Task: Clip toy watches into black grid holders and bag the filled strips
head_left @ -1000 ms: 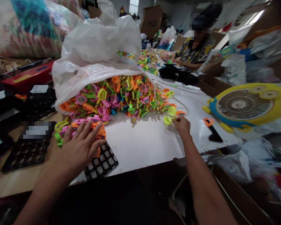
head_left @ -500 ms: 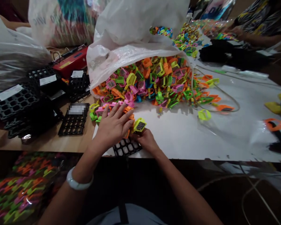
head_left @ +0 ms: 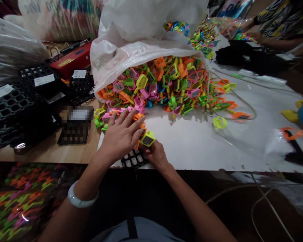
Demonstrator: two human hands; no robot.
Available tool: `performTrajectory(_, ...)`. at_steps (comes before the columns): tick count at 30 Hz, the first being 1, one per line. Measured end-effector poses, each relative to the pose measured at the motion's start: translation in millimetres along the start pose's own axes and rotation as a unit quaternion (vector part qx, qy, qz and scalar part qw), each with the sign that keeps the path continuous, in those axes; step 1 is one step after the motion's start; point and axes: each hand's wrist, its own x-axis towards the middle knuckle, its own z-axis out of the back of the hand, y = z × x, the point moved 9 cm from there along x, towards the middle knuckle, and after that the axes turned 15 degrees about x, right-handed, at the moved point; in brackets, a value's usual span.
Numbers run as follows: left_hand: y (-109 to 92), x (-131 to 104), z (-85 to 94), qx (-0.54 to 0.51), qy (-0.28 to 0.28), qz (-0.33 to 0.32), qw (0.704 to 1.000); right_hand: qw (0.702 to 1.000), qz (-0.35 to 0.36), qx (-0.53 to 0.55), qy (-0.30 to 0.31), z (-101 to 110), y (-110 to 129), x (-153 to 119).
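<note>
My left hand (head_left: pixel 121 136), fingers spread, lies palm down over a cluster of pink, orange and green toy pieces (head_left: pixel 107 118). Beneath and beside it, a black grid tray (head_left: pixel 133 159) shows at the table's front edge. My right hand (head_left: pixel 155 154) is at the tray's right side, its fingers bent and mostly hidden under a yellow toy piece (head_left: pixel 148 138); what they hold cannot be made out. Behind both hands, a white plastic bag (head_left: pixel 121 55) lies open with a heap of colourful toy pieces (head_left: pixel 164 84) spilling out.
Black grid trays (head_left: pixel 12 104) are stacked at the left, near a red device (head_left: pixel 72 60). A cable (head_left: pixel 252 109) loops across the right side. Another person's arm (head_left: pixel 280 43) is at the far right. Bagged colourful pieces (head_left: pixel 17 208) sit below the table at left.
The view has shifted slightly, so the things at left appear further left. Both hands keep nearly the same pose, and the yellow piece by my right hand has tilted and moved slightly left.
</note>
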Motion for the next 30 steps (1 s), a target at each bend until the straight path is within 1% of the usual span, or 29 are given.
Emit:
performTrajectory(3,0.7,0.1,-1.9,0.000,-0.002,0.002,1.000,1.000,0.016,-0.008,-0.003,-2.7,-1.8,-3.7)
performTrajectory(7,0.6,0.8,-2.5,0.001,-0.004,-0.007,1.000,0.996,0.047,-0.068,0.040,-19.6,11.0,0.0)
performTrajectory(10,-1.0,1.2,-0.6,0.005,-0.002,-0.008,1.000,0.994,0.025,-0.080,0.076,-27.7,14.1,4.6)
performTrajectory(12,-3.7,0.9,1.3,0.005,-0.005,-0.012,1.000,0.993,0.014,-0.044,0.111,-24.5,14.0,8.8)
performTrajectory(13,-5.3,0.5,2.1,0.005,-0.009,-0.015,1.000,0.992,0.013,-0.020,0.123,-17.6,13.9,13.4)
performTrajectory(14,-6.6,0.2,2.8,0.004,-0.013,-0.016,1.000,0.993,0.014,0.000,0.119,-5.0,13.4,21.2)
performTrajectory(15,-7.2,0.0,3.5,0.003,-0.019,-0.016,1.000,0.996,0.016,0.008,0.090,14.3,12.1,33.1)
performTrajectory(16,-7.6,-0.1,4.0,0.003,-0.025,-0.014,1.000,0.999,0.018,0.001,0.038,39.3,10.3,48.2)
performTrajectory(17,-7.9,-0.1,4.5,0.005,-0.031,-0.013,0.999,0.999,0.021,-0.024,-0.038,69.0,8.6,64.8)
performTrajectory(18,-8.1,-0.1,4.8,0.008,-0.036,-0.012,0.999,0.990,0.028,-0.068,-0.124,99.3,8.6,80.3)
performTrajectory(19,-8.2,-0.1,5.1,0.010,-0.040,-0.011,0.999,0.975,0.038,-0.121,-0.184,122.5,10.0,95.0)
performTrajectory(20,-8.1,-0.1,5.3,0.012,-0.043,-0.010,0.999,0.963,0.047,-0.173,-0.203,135.5,10.9,109.8)
performTrajectory(21,-7.9,-0.2,5.4,0.013,-0.046,-0.007,0.999,0.954,0.050,-0.219,-0.199,141.2,9.9,123.0)
performTrajectory(22,-7.5,-0.5,5.5,0.013,-0.049,-0.005,0.999,0.949,0.052,-0.256,-0.178,140.4,7.5,132.7)
performTrajectory(23,-7.0,-0.8,5.5,0.011,-0.053,-0.002,0.999,0.946,0.055,-0.282,-0.148,134.5,3.8,137.5)
performTrajectory(24,-6.6,-1.2,5.5,0.009,-0.057,0.001,0.998,0.946,0.058,-0.296,-0.119,125.9,-0.3,136.5)
performTrajectory(25,-6.3,-1.6,5.3,0.007,-0.061,0.003,0.998,0.947,0.064,-0.299,-0.096,116.5,-4.1,130.2)
performTrajectory(27,-5.9,-2.3,4.3,0.006,-0.068,0.004,0.998,0.955,0.081,-0.278,-0.065,98.5,-9.7,107.0)
performTrajectory(30,-5.6,-2.5,2.8,0.003,-0.069,0.002,0.998,0.979,0.084,-0.188,-0.002,79.1,-14.4,72.3)
